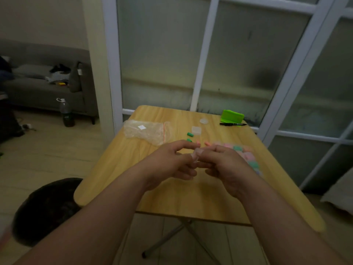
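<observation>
Frosted glass doors [238, 60] in white frames fill the upper middle and right of the frame. A grey sofa [42, 87] sits at the upper left. A light wooden folding table [172, 197] takes up the centre, and a dark round stool [47, 211] shows at the lower left, beside the table's near corner.

The two forearms come in from the bottom edge and meet above the middle of the table. The left hand [172, 162] and the right hand [223, 163] are fingertip to fingertip. Both have their fingers curled, and together they pinch a small clear plastic piece [194, 157], held just above the tabletop at the centre of the frame. Its exact shape is too blurred to tell.

A crumpled clear zip bag [147, 131] lies on the table's far left part. A heap of pastel pink and green pieces [248, 157] lies right of the right hand, partly hidden by it. A green box [232, 115] stands at the far right corner, with a black pen [233, 123] just in front of it. A dark bottle [65, 113] stands on the floor by the sofa.

Two small clear cases [196, 130] lie beyond the hands. Two green earplugs [190, 134] lie to their left, and orange-pink earplugs [207, 144] lie just above the fingertips.
</observation>
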Action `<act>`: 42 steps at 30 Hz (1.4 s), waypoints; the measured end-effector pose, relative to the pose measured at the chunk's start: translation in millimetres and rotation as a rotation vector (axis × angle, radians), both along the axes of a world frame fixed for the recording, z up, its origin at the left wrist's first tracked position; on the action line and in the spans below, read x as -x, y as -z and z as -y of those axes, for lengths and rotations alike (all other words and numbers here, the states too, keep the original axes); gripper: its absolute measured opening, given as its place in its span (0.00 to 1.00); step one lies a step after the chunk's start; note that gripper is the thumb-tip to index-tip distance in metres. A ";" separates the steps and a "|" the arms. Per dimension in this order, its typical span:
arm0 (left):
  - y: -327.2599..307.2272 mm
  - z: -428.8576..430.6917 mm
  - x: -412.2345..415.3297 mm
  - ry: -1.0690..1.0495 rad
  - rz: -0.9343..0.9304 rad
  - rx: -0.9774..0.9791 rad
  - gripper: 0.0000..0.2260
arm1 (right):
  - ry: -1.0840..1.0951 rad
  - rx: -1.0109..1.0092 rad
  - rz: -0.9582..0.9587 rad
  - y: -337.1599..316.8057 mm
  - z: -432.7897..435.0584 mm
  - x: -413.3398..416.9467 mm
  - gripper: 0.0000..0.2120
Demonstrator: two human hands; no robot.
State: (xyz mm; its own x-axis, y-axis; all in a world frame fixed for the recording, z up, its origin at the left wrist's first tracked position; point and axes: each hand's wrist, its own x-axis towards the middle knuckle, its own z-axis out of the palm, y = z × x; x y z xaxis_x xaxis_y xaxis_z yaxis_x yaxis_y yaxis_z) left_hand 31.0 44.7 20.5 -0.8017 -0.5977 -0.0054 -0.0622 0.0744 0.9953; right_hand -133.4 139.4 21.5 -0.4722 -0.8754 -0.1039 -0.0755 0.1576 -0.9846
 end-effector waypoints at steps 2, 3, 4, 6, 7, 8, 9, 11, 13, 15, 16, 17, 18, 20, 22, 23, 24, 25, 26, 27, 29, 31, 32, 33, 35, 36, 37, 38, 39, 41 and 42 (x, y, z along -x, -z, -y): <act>0.4 -2.0 -2.4 0.007 0.005 -0.004 0.14 | 0.004 0.000 0.027 1.5 -4.0 -3.5 0.12; 0.4 -2.6 -3.1 0.008 0.009 -0.003 0.14 | 0.004 -0.003 0.033 1.6 -5.3 -4.5 0.13; 0.5 -2.6 -3.3 0.007 0.013 -0.006 0.13 | 0.002 -0.006 0.032 1.6 -6.3 -4.9 0.13; 0.8 -2.1 -2.6 0.007 0.015 -0.015 0.12 | -0.010 -0.011 0.023 1.1 -7.0 -4.8 0.14; 1.2 -1.9 -1.6 0.005 0.016 -0.018 0.12 | -0.015 -0.011 0.021 0.7 -6.9 -4.2 0.14; 1.6 -1.4 -0.4 0.003 0.016 -0.021 0.12 | -0.018 -0.009 0.018 0.5 -6.5 -3.0 0.14; 2.0 -1.2 0.6 0.002 0.015 -0.025 0.12 | -0.019 -0.007 0.016 0.0 -6.1 -2.3 0.14; 2.0 -0.3 3.1 -0.001 0.009 -0.037 0.13 | -0.013 -0.005 0.019 -0.7 -4.6 -0.1 0.14; 2.0 0.5 6.1 -0.010 0.006 -0.053 0.12 | -0.011 0.000 0.015 -0.3 -2.8 1.0 0.12; 2.9 0.8 9.5 -0.026 0.006 -0.070 0.11 | -0.010 0.013 -0.012 0.6 -0.6 0.6 0.07; 3.6 1.0 11.0 -0.036 0.002 -0.083 0.10 | 0.001 0.017 -0.029 1.0 0.7 0.0 0.06; 4.7 1.2 12.1 -0.050 -0.006 -0.103 0.10 | 0.017 0.019 -0.032 2.1 2.2 -0.6 0.06; 5.1 1.5 12.9 -0.067 -0.020 -0.127 0.09 | 0.034 0.021 -0.018 3.3 4.1 0.1 0.09; 4.9 2.2 13.7 -0.086 -0.046 -0.178 0.09 | 0.064 0.019 0.029 4.2 7.4 2.3 0.09; 3.9 2.6 14.0 -0.088 -0.065 -0.221 0.10 | 0.098 0.012 0.043 6.3 10.7 5.8 0.08; 3.6 2.8 14.5 -0.094 -0.073 -0.244 0.11 | 0.122 0.008 0.032 7.5 11.5 7.3 0.08; 3.5 3.0 15.0 -0.105 -0.083 -0.270 0.11 | 0.148 0.001 -0.012 9.8 12.3 9.2 0.07; 3.4 2.4 15.2 -0.115 -0.093 -0.305 0.11 | 0.172 -0.009 -0.082 11.7 12.3 10.4 0.07; 3.1 1.1 15.6 -0.117 -0.100 -0.344 0.11 | 0.188 -0.018 -0.169 13.5 12.0 12.6 0.07; 3.3 -0.8 16.1 -0.107 -0.105 -0.385 0.10 | 0.197 -0.020 -0.247 14.3 11.5 14.0 0.07; 5.0 -5.9 17.6 -0.044 -0.101 -0.469 0.08 | 0.193 -0.001 -0.358 12.5 10.0 16.3 0.07; 9.2 -12.1 20.8 0.047 -0.079 -0.537 0.09 | 0.174 0.030 -0.431 9.1 11.0 16.5 0.08; 12.8 -14.5 23.0 0.086 -0.076 -0.559 0.12 | 0.153 0.044 -0.454 8.4 13.0 14.7 0.08; 15.9 -16.1 25.8 0.117 -0.083 -0.575 0.15 | 0.125 0.059 -0.458 7.9 14.7 10.5 0.08; 20.0 -16.1 30.2 0.139 -0.096 -0.577 0.18 | 0.073 0.089 -0.446 10.4 18.9 3.9 0.08; 20.5 -14.4 31.7 0.133 -0.094 -0.576 0.18 | 0.063 0.105 -0.443 12.4 21.1 2.8 0.08; 19.8 -12.9 32.5 0.128 -0.089 -0.581 0.16 | 0.058 0.125 -0.423 13.5 22.4 2.5 0.08; 18.4 -11.1 32.5 0.134 -0.080 -0.598 0.13 | 0.060 0.143 -0.390 13.4 22.4 3.3 0.08; 16.2 -9.9 32.2 0.155 -0.075 -0.626 0.11 | 0.067 0.158 -0.348 12.9 22.2 4.5 0.08; 13.8 -7.6 31.9 0.160 -0.067 -0.663 0.16 | 0.068 0.186 -0.299 12.5 21.4 8.8 0.08; 14.1 -6.1 32.7 0.130 -0.062 -0.666 0.19 | 0.054 0.188 -0.290 12.8 21.3 11.2 0.08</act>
State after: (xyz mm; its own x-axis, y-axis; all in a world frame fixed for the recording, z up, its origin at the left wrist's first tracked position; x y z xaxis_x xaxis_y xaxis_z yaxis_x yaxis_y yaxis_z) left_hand -1.7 50.8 6.4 -0.8775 -0.3818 -0.2901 -0.0352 -0.5521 0.8330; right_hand -144.6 118.2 8.8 -0.5048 -0.8392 0.2023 -0.3525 -0.0135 -0.9357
